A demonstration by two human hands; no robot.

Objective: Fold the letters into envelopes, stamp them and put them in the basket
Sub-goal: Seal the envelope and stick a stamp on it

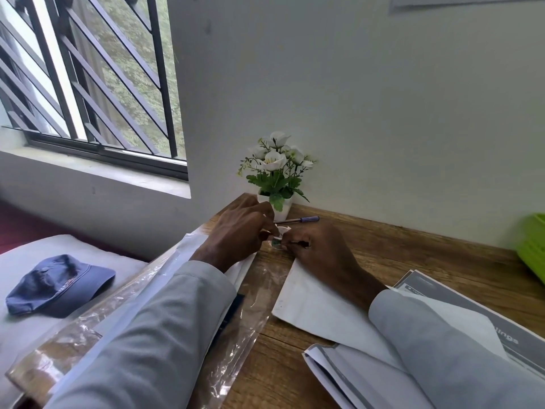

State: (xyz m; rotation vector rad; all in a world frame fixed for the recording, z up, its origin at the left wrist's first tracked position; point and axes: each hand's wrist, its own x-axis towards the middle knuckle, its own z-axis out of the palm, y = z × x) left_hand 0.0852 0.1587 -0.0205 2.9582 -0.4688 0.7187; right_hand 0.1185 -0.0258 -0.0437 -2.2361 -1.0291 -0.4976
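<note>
A small stamp point(277, 242) with its curling white backing is pinched between both hands, the left hand point(241, 231) and the right hand point(318, 249) meeting at the fingertips just above the far corner of the white envelope point(312, 302) lying on the counter point(413, 261). This looks like the stamping step, the backing being peeled off. Next the stamp needs pressing flat on that corner, then the envelope goes to the green basket point(533, 246), well off to the right.
</note>
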